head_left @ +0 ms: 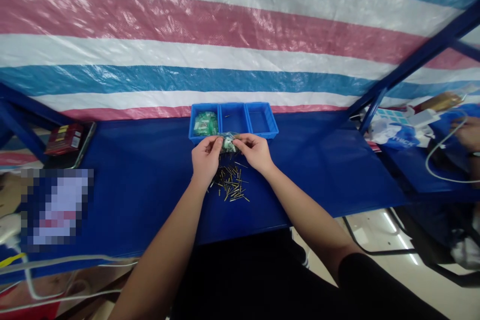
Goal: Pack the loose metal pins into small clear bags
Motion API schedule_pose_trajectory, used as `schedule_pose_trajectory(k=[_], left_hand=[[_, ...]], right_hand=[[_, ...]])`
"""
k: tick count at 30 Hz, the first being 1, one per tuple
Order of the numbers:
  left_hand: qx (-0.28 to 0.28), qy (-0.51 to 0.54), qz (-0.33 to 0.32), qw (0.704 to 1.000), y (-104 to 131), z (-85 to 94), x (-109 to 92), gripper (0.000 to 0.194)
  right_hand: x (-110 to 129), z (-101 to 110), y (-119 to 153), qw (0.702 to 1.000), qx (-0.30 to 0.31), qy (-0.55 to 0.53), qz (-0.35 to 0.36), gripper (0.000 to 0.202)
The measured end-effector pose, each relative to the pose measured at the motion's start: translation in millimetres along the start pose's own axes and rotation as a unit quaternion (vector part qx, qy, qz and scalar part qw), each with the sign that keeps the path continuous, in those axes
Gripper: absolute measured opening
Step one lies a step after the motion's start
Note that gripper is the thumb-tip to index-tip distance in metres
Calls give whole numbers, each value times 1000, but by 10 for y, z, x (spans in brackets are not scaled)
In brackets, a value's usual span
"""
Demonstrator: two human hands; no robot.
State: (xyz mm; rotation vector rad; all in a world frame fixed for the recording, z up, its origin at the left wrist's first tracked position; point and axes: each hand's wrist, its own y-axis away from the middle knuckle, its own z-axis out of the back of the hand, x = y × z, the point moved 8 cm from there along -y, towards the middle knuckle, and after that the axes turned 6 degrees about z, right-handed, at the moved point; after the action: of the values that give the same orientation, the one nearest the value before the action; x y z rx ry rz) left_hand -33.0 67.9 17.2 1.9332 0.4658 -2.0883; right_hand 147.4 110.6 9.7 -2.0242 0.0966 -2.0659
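Left hand [205, 156] and right hand [256, 151] both pinch small clear bag [228, 142], probably parts inside; pin pile [230, 185] at 6 o'clock on surface [131, 175].

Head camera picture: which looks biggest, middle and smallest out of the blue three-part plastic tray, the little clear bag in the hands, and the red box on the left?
1. Blue three-compartment plastic tray, clearly largest.
2. Red box.
3. Small clear plastic bag, though both hands hide part of it, so its place below the box is unsure.
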Motion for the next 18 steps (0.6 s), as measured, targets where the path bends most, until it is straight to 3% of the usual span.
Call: schedule_pose_trajectory(k=[5, 8, 18], left_hand=[[-25, -53, -42, 997, 14, 58, -55, 29], [-32, -54, -35, 997, 42, 54, -61, 30], [2, -21, -54, 998, 87, 3, -99, 40]], right_hand=[[58, 42, 0, 1000, -16, 8, 2, 42], [101, 48, -3, 1000, -13, 12, 18, 47], [41, 25, 1, 1000, 2, -26, -4, 50]])
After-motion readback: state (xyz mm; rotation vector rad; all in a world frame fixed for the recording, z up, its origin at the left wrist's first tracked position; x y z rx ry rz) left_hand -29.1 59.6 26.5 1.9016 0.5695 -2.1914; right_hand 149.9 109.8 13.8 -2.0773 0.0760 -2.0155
